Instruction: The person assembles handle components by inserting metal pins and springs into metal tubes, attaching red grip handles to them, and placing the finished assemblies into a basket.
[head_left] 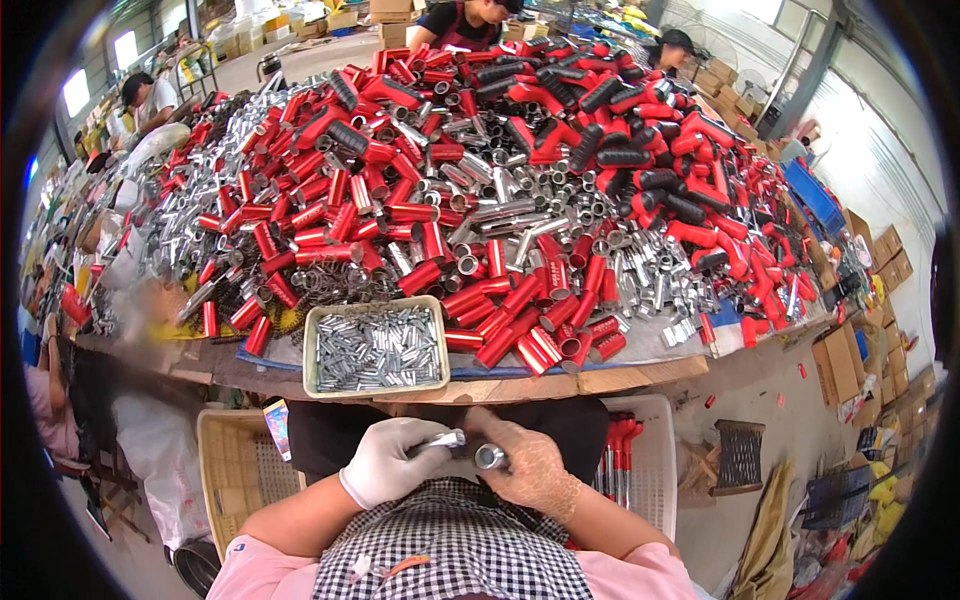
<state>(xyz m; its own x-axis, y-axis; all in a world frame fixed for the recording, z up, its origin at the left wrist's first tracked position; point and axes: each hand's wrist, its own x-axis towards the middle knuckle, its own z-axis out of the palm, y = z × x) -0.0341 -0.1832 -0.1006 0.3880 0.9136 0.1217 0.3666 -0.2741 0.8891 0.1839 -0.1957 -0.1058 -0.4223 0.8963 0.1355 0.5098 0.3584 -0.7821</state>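
My left hand [388, 462], in a white glove, pinches a short silver metal tube [447, 440] between thumb and fingers. Close beside it on the right, my right hand [532, 468], in a tan patterned glove, is closed on a silver metal sleeve [490, 457] whose round open end faces up. The two metal pieces are near each other but apart. Both hands are over my lap, in front of the checked apron [440, 545]. Just beyond them, a cream tray [378, 389] of small silver pins sits at the table's front edge.
Piled on the table are red tubes [540, 350], silver metal parts [640, 270] and red-and-black handles [635, 157]. A yellowish crate [222, 470] stands left of my lap; a pale crate [655, 450] with red rods [618, 460] stands right. Several people work around the table.
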